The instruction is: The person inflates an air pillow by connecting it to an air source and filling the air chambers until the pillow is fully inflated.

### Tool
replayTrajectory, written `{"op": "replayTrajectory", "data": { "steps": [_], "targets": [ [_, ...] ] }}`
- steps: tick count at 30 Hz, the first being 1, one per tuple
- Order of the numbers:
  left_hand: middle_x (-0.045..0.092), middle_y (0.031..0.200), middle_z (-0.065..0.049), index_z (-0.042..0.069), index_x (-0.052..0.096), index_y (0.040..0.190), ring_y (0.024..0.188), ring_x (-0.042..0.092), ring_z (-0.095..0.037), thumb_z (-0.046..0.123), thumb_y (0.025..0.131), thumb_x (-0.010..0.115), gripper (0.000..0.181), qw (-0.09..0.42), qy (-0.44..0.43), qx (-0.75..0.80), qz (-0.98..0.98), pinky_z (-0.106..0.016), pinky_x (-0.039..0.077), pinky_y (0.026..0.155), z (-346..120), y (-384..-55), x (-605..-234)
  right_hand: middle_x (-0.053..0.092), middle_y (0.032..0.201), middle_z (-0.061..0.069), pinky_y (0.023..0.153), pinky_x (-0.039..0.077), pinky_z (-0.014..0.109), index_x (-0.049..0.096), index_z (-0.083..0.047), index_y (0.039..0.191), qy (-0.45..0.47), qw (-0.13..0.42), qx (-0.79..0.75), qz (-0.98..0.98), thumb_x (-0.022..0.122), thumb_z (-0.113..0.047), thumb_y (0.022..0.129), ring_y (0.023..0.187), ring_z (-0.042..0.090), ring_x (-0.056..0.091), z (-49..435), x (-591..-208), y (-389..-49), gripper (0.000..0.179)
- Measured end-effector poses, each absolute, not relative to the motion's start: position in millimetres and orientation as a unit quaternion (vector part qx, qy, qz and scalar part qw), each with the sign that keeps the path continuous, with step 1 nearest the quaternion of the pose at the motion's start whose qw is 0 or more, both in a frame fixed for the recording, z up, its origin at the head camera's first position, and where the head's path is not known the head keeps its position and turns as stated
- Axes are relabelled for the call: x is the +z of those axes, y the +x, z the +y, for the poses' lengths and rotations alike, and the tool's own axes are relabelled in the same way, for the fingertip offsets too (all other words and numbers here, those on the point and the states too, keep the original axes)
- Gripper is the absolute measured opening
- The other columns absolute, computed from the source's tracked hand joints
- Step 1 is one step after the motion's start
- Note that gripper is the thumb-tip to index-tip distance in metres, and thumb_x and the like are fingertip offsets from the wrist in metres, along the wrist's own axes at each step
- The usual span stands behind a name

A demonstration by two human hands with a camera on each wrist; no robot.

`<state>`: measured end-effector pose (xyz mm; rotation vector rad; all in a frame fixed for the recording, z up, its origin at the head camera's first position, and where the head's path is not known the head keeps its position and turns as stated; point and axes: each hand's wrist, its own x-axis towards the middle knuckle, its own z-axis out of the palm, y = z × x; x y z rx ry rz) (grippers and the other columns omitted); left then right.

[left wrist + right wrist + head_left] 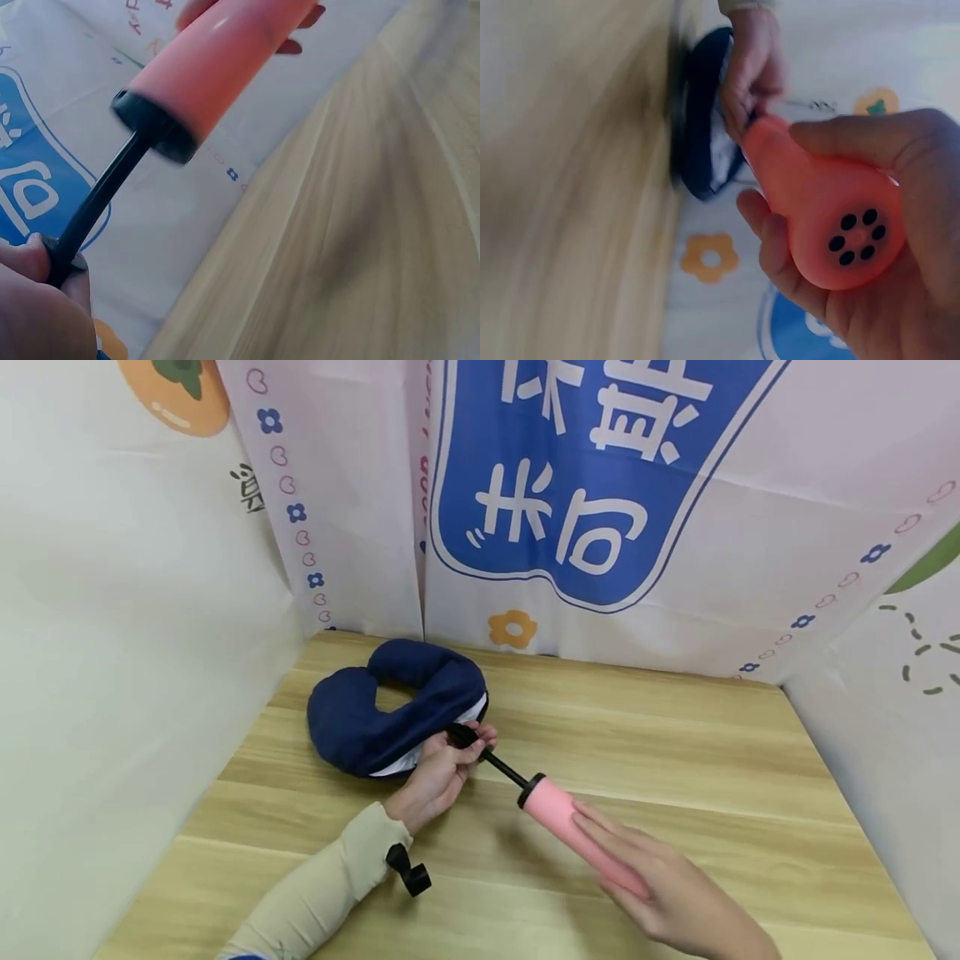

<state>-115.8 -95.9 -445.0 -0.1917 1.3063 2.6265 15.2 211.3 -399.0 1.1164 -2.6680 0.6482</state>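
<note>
Pointing the pink pump (pixel 561 821) lengthwise at the navy pillow (pixel 408 727), our right fingers (pixel 621 840) grip it — left fingers (pixel 467 754), pillow-side, hold its black rod (pixel 506 767).

1. The head view looks forward and down from above, far enough back to take in the table (pixel 675 752), left hand (pixel 442 772), right hand (pixel 667 877) and printed backdrop (pixel 360 527).
2. The left wrist view is tilted and close, facing along the black rod (pixel 101 206) of the pink pump (pixel 225 60).
3. The right wrist view, turned sideways, looks closely along the pink pump toward the left hand.
4. Head and right wrist views share the neck pillow (pixel 345 718); all three share the pink pump.
</note>
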Motion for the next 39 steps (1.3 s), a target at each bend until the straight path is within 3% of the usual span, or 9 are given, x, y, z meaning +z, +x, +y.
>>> {"op": "replayTrajectory", "data": {
  "steps": [4, 10, 15, 23, 29, 31, 34, 37, 39],
  "targets": [
    [0.071, 0.107, -0.003, -0.006, 0.046, 0.125, 0.099, 0.075, -0.010, -0.019, 0.100, 0.048, 0.028, 0.066, -0.081, 0.893, 0.437, -0.023, 0.059, 0.097, -99, -119, -444, 0.055, 0.160, -0.004, 0.116, 0.030, 0.004, 0.050, -0.020, 0.158, 0.372, 0.105, 0.230, -0.893, 0.082, -0.006, 0.082, 0.134, 0.013, 0.065, 223, -388, 14, 0.084],
    [0.070, 0.108, -0.001, -0.003, 0.047, 0.122, 0.100, 0.073, -0.008, -0.018, 0.101, 0.049, 0.026, 0.062, -0.096, 0.889, 0.444, -0.022, 0.057, 0.099, -83, -113, -445, 0.063, 0.151, -0.002, 0.091, 0.062, 0.029, 0.060, -0.021, 0.151, 0.357, 0.173, 0.216, -0.892, 0.082, -0.012, 0.080, 0.112, 0.018, 0.076, 189, -408, -15, 0.074],
    [0.072, 0.109, 0.000, 0.004, 0.050, 0.116, 0.104, 0.072, -0.010, -0.016, 0.100, 0.052, 0.025, 0.046, -0.097, 0.888, 0.447, -0.021, 0.057, 0.100, -72, -107, -446, 0.068, 0.145, 0.002, 0.068, 0.061, 0.031, 0.065, -0.016, 0.146, 0.354, 0.226, 0.225, -0.879, 0.083, -0.010, 0.076, 0.089, 0.017, 0.077, 159, -426, -36, 0.072],
    [0.074, 0.103, -0.004, -0.002, 0.051, 0.119, 0.098, 0.075, -0.013, -0.022, 0.096, 0.052, 0.031, 0.066, -0.088, 0.876, 0.470, -0.023, 0.060, 0.094, -84, -104, -452, 0.058, 0.156, 0.006, 0.100, 0.059, 0.047, 0.054, -0.015, 0.155, 0.362, 0.148, 0.247, -0.886, 0.084, -0.015, 0.086, 0.127, 0.030, 0.069, 164, -433, -22, 0.076],
    [0.074, 0.101, -0.004, 0.000, 0.047, 0.119, 0.097, 0.076, -0.013, -0.022, 0.097, 0.049, 0.031, 0.078, -0.080, 0.886, 0.451, -0.025, 0.060, 0.097, -96, -115, -445, 0.055, 0.159, -0.005, 0.118, 0.038, 0.015, 0.050, -0.024, 0.159, 0.346, 0.111, 0.229, -0.903, 0.086, -0.017, 0.085, 0.135, 0.021, 0.065, 204, -406, 4, 0.082],
    [0.074, 0.100, -0.003, 0.000, 0.048, 0.116, 0.097, 0.075, -0.013, -0.022, 0.098, 0.048, 0.029, 0.064, -0.082, 0.895, 0.434, -0.024, 0.060, 0.096, -97, -119, -443, 0.059, 0.155, -0.009, 0.110, 0.039, 0.006, 0.053, -0.026, 0.156, 0.346, 0.126, 0.213, -0.905, 0.087, -0.015, 0.083, 0.125, 0.014, 0.070, 213, -392, 8, 0.082],
    [0.073, 0.100, -0.002, -0.003, 0.051, 0.115, 0.099, 0.073, -0.012, -0.019, 0.100, 0.046, 0.023, 0.050, -0.078, 0.900, 0.426, -0.022, 0.059, 0.095, -94, -118, -442, 0.066, 0.147, -0.009, 0.087, 0.056, 0.017, 0.061, -0.025, 0.150, 0.344, 0.166, 0.196, -0.903, 0.086, -0.014, 0.078, 0.108, 0.010, 0.076, 205, -380, 6, 0.077],
    [0.071, 0.102, -0.001, -0.006, 0.054, 0.119, 0.103, 0.071, -0.012, -0.015, 0.102, 0.046, 0.021, 0.062, -0.083, 0.894, 0.436, -0.021, 0.057, 0.097, -83, -111, -447, 0.071, 0.140, -0.005, 0.059, 0.050, 0.020, 0.067, -0.021, 0.144, 0.335, 0.195, 0.180, -0.904, 0.083, -0.013, 0.075, 0.071, 0.000, 0.065, 181, -384, -2, 0.071],
    [0.070, 0.106, -0.001, -0.010, 0.054, 0.126, 0.108, 0.070, -0.012, -0.012, 0.104, 0.046, 0.024, 0.075, -0.087, 0.886, 0.450, -0.020, 0.056, 0.099, -77, -104, -453, 0.072, 0.138, -0.004, 0.052, 0.042, 0.016, 0.069, -0.021, 0.141, 0.322, 0.202, 0.161, -0.911, 0.082, -0.014, 0.074, 0.063, -0.001, 0.058, 163, -392, -6, 0.069]
  ]
}}
